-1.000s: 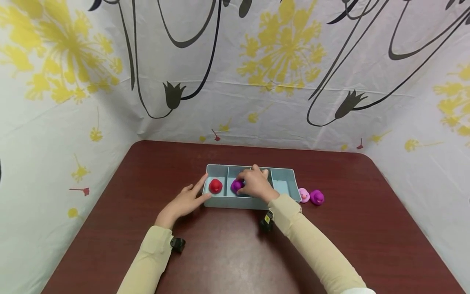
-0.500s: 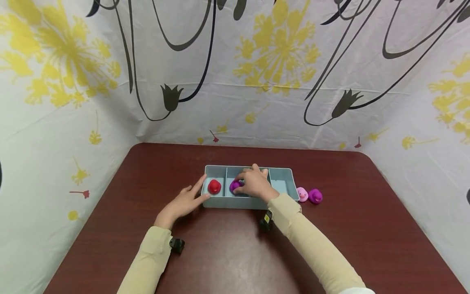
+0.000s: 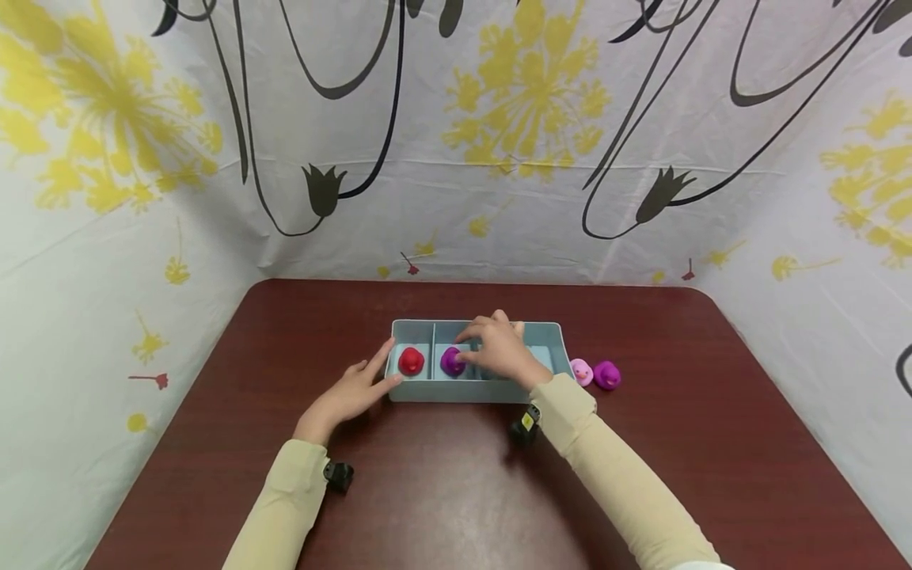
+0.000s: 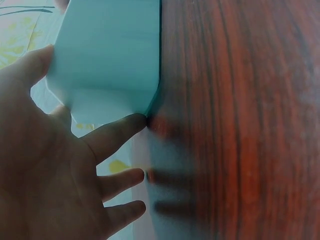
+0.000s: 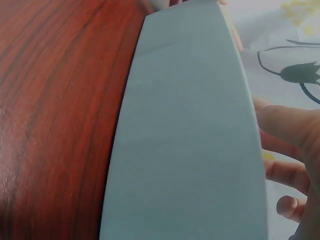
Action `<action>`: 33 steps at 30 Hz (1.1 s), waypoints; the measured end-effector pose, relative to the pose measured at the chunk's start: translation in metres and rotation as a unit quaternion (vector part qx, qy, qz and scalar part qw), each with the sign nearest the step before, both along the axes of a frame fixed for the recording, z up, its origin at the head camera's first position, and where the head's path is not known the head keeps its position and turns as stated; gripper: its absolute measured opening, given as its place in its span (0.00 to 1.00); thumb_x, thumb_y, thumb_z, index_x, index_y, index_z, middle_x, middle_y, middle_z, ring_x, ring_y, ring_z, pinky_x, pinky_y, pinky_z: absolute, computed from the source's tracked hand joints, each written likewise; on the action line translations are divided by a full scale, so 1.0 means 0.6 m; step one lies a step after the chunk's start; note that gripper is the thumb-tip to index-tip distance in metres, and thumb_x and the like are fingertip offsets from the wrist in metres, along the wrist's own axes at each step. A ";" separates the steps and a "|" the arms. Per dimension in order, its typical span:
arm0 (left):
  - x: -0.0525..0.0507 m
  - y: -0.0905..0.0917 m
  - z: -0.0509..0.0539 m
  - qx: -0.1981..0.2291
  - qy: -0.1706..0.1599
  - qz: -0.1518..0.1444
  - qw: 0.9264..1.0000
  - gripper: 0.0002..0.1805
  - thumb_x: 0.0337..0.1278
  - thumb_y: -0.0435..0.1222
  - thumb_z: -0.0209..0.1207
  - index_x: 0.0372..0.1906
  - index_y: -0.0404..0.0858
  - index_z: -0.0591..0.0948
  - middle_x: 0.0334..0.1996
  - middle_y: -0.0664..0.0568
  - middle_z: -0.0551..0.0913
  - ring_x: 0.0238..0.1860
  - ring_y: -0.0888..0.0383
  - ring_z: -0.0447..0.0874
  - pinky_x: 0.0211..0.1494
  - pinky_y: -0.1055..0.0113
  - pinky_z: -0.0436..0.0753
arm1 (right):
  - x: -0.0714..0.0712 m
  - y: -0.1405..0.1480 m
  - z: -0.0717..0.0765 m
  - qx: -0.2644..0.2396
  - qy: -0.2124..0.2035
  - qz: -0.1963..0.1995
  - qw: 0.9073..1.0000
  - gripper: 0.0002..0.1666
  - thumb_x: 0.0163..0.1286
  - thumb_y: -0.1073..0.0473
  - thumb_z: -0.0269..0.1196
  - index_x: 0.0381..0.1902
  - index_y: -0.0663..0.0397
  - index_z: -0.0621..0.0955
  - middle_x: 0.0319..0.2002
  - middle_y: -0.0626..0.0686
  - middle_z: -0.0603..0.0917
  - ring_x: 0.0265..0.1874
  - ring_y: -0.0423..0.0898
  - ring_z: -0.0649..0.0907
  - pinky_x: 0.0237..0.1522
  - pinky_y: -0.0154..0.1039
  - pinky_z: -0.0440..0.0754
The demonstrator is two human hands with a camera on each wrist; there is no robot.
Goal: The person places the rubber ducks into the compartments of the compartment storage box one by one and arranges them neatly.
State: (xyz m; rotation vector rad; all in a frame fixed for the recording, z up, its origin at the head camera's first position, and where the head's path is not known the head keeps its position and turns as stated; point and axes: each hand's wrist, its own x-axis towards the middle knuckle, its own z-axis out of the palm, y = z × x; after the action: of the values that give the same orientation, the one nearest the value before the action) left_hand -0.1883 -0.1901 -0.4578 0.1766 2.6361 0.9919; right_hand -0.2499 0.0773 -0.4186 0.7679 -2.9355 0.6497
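Observation:
A pale blue divided tray (image 3: 456, 391) sits on the table. A red rubber duck (image 3: 411, 361) is in its leftmost compartment, and a purple rubber duck (image 3: 451, 362) is in the one beside it. My left hand (image 3: 349, 396) touches the tray's left end with thumb and forefinger spread; in the left wrist view its fingers (image 4: 120, 135) are straight. Over the tray's middle is my right hand (image 3: 504, 350), fingers parted and thumb tip right by the purple duck. The right wrist view shows those fingers (image 5: 285, 122) behind the tray's wall, which hides the ducks.
A pink duck (image 3: 581, 371) and another purple duck (image 3: 607, 375) stand on the dark red-brown table (image 3: 456, 475), just off the tray's right end. Patterned white cloth (image 3: 456, 198) hangs behind and at both sides.
The right hand's fingers have spread and drawn back slightly right from the purple duck, which stays in its compartment. The left hand keeps its place at the tray's end.

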 end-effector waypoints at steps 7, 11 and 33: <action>0.001 -0.003 0.002 0.004 0.003 -0.009 1.000 0.42 0.64 0.63 0.46 0.75 0.64 0.39 0.72 0.36 0.55 0.73 0.34 0.46 0.62 0.30 0.61 | 0.000 0.016 0.008 -0.024 0.022 -0.002 0.999 0.14 0.55 0.49 0.72 0.40 0.42 0.88 0.45 0.44 0.83 0.40 0.46 0.68 0.41 0.51 0.53; 0.000 -0.003 0.002 0.006 0.000 -0.009 1.000 0.42 0.63 0.63 0.46 0.75 0.65 0.39 0.73 0.36 0.55 0.73 0.35 0.46 0.63 0.31 0.60 | 0.001 0.027 0.012 -0.037 0.027 -0.004 0.999 0.14 0.56 0.50 0.72 0.41 0.43 0.88 0.43 0.44 0.84 0.39 0.45 0.68 0.41 0.50 0.53; -0.003 -0.008 -0.002 0.007 -0.005 -0.020 1.000 0.43 0.60 0.67 0.45 0.74 0.68 0.37 0.73 0.38 0.56 0.73 0.35 0.46 0.63 0.31 0.61 | 0.010 0.127 0.026 -0.045 0.020 -0.046 0.998 0.14 0.57 0.52 0.71 0.42 0.46 0.87 0.43 0.48 0.84 0.40 0.48 0.70 0.39 0.52 0.52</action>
State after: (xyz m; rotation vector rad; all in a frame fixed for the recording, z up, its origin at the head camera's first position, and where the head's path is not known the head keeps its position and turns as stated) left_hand -0.1902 -0.1948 -0.4593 0.2257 2.6071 0.9970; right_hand -0.2442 0.1534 -0.4028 0.6247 -2.8633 0.7442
